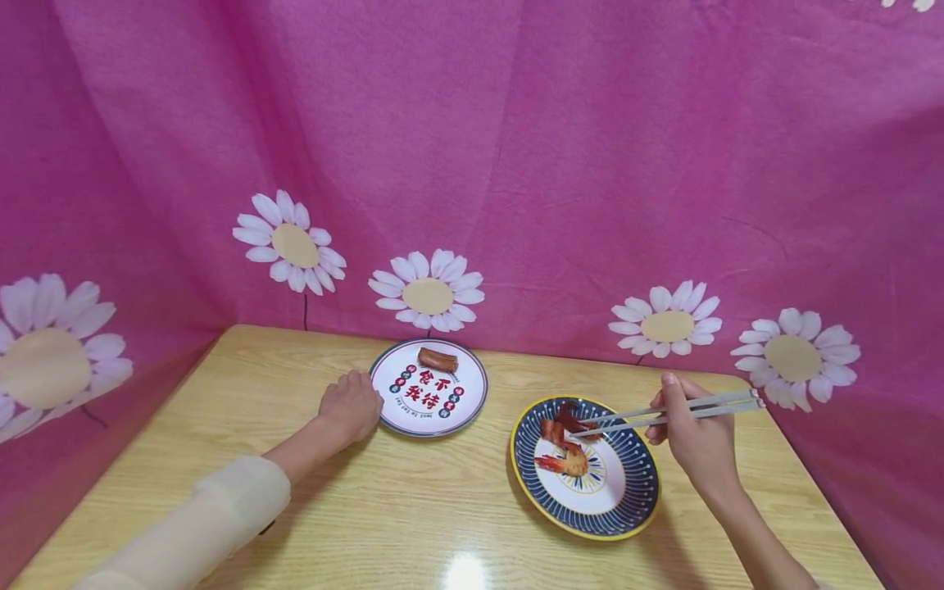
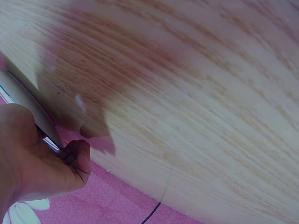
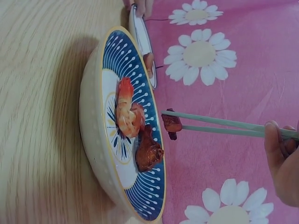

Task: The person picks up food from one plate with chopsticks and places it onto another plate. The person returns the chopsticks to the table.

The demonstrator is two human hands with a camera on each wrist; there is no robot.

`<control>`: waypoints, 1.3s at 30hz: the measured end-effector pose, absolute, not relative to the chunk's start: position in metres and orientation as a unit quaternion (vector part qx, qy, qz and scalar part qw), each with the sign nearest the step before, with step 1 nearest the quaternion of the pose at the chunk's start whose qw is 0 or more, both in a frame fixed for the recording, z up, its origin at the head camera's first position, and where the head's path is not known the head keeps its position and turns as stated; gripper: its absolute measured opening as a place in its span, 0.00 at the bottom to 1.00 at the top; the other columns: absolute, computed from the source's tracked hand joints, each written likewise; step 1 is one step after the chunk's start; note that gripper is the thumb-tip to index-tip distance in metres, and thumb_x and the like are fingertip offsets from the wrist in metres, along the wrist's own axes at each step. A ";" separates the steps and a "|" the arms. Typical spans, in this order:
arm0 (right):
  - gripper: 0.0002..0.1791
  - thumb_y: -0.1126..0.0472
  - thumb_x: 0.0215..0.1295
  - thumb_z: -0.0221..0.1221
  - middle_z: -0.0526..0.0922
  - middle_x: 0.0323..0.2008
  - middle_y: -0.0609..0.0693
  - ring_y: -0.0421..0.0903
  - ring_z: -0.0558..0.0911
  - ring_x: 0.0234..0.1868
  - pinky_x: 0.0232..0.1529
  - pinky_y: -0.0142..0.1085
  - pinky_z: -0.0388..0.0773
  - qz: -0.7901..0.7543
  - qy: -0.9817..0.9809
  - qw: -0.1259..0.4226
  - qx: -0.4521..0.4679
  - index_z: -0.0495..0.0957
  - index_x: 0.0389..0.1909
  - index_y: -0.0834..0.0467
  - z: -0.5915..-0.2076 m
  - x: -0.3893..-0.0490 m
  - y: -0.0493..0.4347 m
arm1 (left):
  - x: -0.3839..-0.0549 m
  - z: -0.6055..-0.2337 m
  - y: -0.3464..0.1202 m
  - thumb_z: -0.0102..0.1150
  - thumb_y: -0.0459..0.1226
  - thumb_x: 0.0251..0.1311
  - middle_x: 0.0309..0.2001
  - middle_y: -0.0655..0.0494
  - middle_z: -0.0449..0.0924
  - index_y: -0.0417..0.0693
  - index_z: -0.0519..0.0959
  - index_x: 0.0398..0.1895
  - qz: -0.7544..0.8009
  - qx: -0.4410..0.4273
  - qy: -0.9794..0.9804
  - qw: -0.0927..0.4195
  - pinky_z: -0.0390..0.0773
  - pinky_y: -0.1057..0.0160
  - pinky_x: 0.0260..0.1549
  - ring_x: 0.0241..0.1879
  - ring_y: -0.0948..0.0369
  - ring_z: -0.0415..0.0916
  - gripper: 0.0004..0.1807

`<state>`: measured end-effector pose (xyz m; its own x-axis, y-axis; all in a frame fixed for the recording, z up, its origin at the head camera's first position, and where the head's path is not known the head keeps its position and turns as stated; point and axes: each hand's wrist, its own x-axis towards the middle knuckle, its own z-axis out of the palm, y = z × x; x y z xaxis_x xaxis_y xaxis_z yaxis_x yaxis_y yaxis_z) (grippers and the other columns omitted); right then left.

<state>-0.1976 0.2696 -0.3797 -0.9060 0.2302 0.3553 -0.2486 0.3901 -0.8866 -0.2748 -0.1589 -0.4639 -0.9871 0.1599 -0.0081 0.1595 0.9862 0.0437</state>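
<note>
My right hand (image 1: 701,442) holds a pair of pale chopsticks (image 1: 708,405), its fingers curled round them. Between the chopstick tips hangs a small reddish-brown piece of food (image 3: 172,123), raised over the blue-patterned bowl (image 3: 161,186). In that bowl lie a shrimp (image 3: 125,112) with a red tail and a glossy brown drumstick-shaped piece (image 3: 149,151). On the left, my left hand (image 1: 352,406) grips the rim of a white plate (image 1: 465,422) printed with red characters. A brown sausage piece (image 1: 438,360) rests near that plate's far edge. The left wrist view shows the left fingers (image 2: 81,161) bent at the rim.
Both dishes stand on a light wood table (image 1: 398,508), the bowl nearer and to the right of the plate. A pink cloth (image 1: 516,164) with white daisies hangs behind and at both sides of the table.
</note>
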 end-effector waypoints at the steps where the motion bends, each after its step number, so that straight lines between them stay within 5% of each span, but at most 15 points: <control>1: 0.24 0.56 0.78 0.50 0.79 0.16 0.58 0.42 0.79 0.13 0.18 0.36 0.80 0.551 -0.806 0.216 0.006 0.76 0.29 0.73 -0.380 -0.198 0.270 | -0.275 -0.464 -0.159 0.42 0.39 0.73 0.34 0.40 0.66 0.24 0.70 0.42 0.020 0.080 0.997 0.008 0.76 0.47 0.41 0.40 0.46 0.69 0.20; 24: 0.23 0.58 0.78 0.49 0.79 0.15 0.50 0.41 0.79 0.12 0.18 0.35 0.80 0.546 -0.809 0.216 -0.014 0.76 0.29 0.73 -0.385 -0.186 0.290 | -0.275 -0.463 -0.159 0.42 0.39 0.73 0.33 0.41 0.65 0.24 0.70 0.41 0.023 0.080 0.997 0.006 0.76 0.47 0.40 0.38 0.47 0.69 0.20; 39: 0.25 0.55 0.78 0.49 0.79 0.16 0.56 0.42 0.80 0.12 0.18 0.36 0.80 0.527 -0.817 0.234 -0.010 0.76 0.27 0.72 -0.382 -0.181 0.295 | -0.275 -0.465 -0.159 0.42 0.39 0.73 0.34 0.40 0.65 0.23 0.70 0.42 0.024 0.084 0.996 -0.002 0.76 0.47 0.40 0.38 0.46 0.68 0.20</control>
<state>-0.1807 0.2951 -0.3816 -0.8898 0.2631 0.3728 -0.2311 0.4446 -0.8654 -0.2754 -0.1592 -0.4648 -0.9859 0.1673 0.0071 0.1675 0.9847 0.0476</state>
